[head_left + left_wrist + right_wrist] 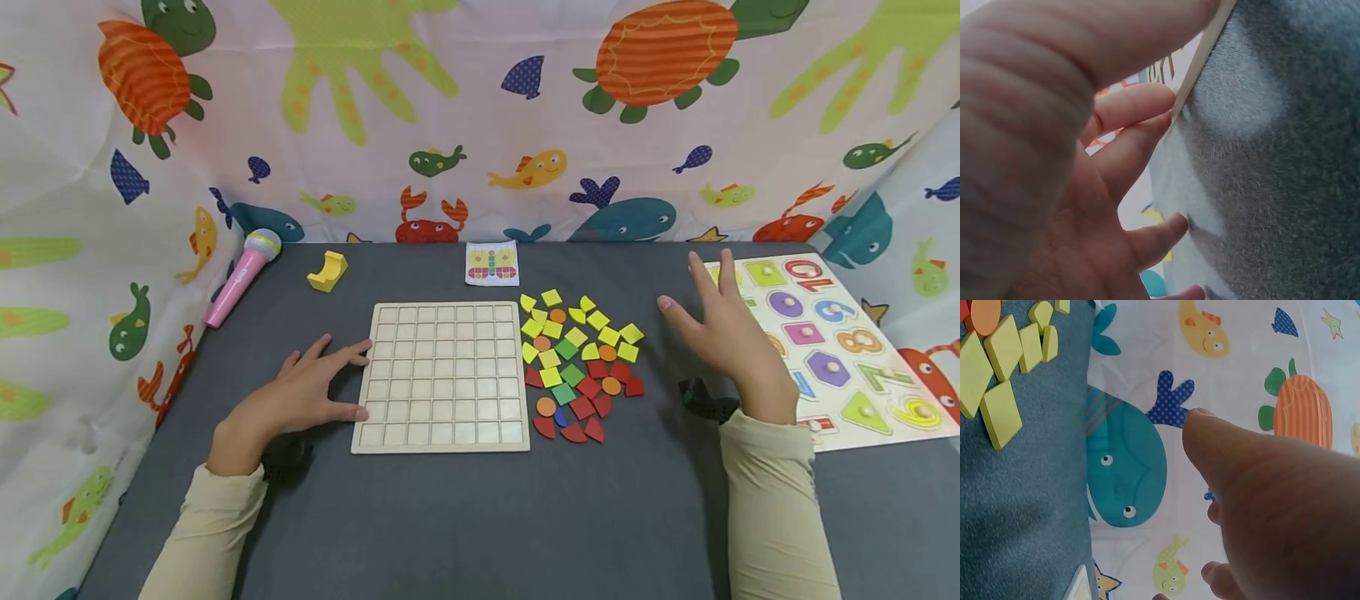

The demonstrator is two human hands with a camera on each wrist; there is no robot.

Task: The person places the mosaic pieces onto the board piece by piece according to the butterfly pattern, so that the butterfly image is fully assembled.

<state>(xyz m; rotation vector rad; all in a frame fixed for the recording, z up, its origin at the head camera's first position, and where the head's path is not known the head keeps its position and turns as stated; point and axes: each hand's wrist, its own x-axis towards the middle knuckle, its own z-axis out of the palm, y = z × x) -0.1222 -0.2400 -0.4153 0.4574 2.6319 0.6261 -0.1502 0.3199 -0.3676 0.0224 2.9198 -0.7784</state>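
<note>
A pale wooden grid board point(446, 379) lies flat on the table. My left hand point(303, 392) touches its left edge with the thumb and fingertips, the fingers spread; the left wrist view shows fingertips point(1154, 103) against the board's rim point(1200, 59). Just right of the board lies a loose spread of small coloured tiles: yellow squares point(597, 320), red pieces point(582, 407), green squares point(572, 375) and orange discs point(546, 407). My right hand point(731, 337) is held above the table between these tiles and the shape puzzle board point(911, 400), fingers extended and holding nothing.
Behind the grid board stands a small butterfly pattern card point(491, 264). At the back left are a yellow curved block point(327, 272) and a pink toy microphone point(243, 277). A sea-animal printed cloth point(480, 108) hangs behind and along both sides of the dark table point(480, 525).
</note>
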